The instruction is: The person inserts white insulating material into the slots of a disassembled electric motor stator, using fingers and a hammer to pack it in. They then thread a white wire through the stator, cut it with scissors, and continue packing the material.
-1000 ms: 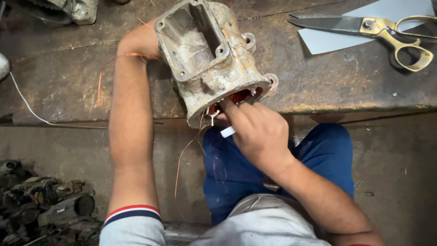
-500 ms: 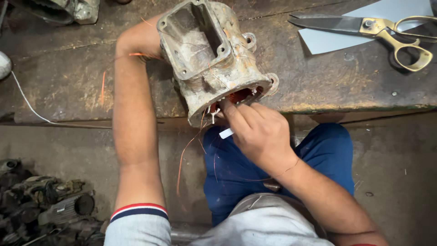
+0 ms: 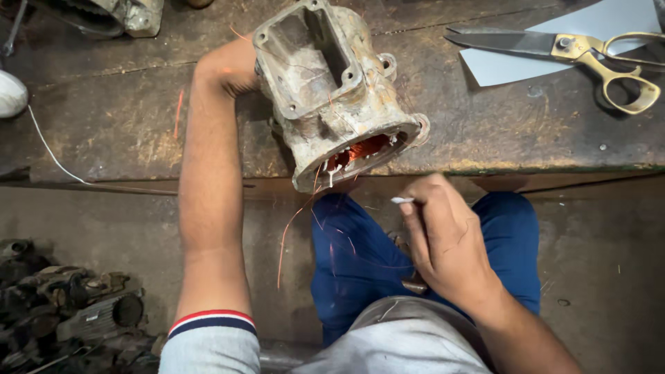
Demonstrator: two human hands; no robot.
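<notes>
A worn grey metal motor housing (image 3: 332, 90) lies tilted on the wooden workbench (image 3: 125, 118), its open end facing me with copper windings (image 3: 360, 149) and white slips inside. My left hand (image 3: 232, 69) is pressed against the housing's far left side, mostly hidden behind it. My right hand (image 3: 443, 235) hangs below the bench edge over my blue-trousered lap, fingers pinched on a small white strip (image 3: 402, 200). Thin copper wire strands (image 3: 291, 235) trail down from the housing's opening.
Large brass-handled scissors (image 3: 589, 52) lie on a pale sheet (image 3: 554, 41) at the bench's back right. A white cord (image 3: 55, 159) runs across the left. Old motor parts (image 3: 69, 305) are piled on the floor at lower left; another metal part (image 3: 131, 14) sits top left.
My right hand has drawn back from the housing's opening, down and right, carrying the white strip. The left arm and housing stay put.
</notes>
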